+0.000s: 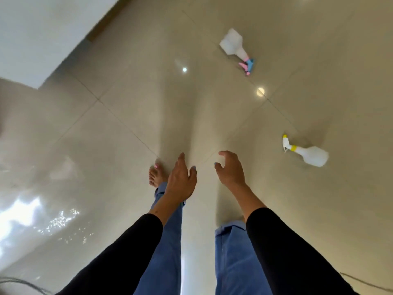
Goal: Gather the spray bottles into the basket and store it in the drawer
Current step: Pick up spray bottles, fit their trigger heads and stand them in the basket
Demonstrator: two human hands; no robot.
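Two white spray bottles lie on their sides on the glossy beige tile floor. One with a pink and blue trigger head (234, 46) lies far ahead to the right. The other, with a yellow collar and nozzle (308, 154), lies closer, to the right of my right hand. My left hand (180, 179) and my right hand (230, 169) are held out in front of me above the floor, both empty with fingers loosely spread. No basket or drawer is in view.
A white wall or cabinet face (38, 35) with a dark brown base strip runs along the upper left. My legs in blue jeans and a bare foot (155, 173) stand below my hands. Ceiling lights reflect in the tiles.
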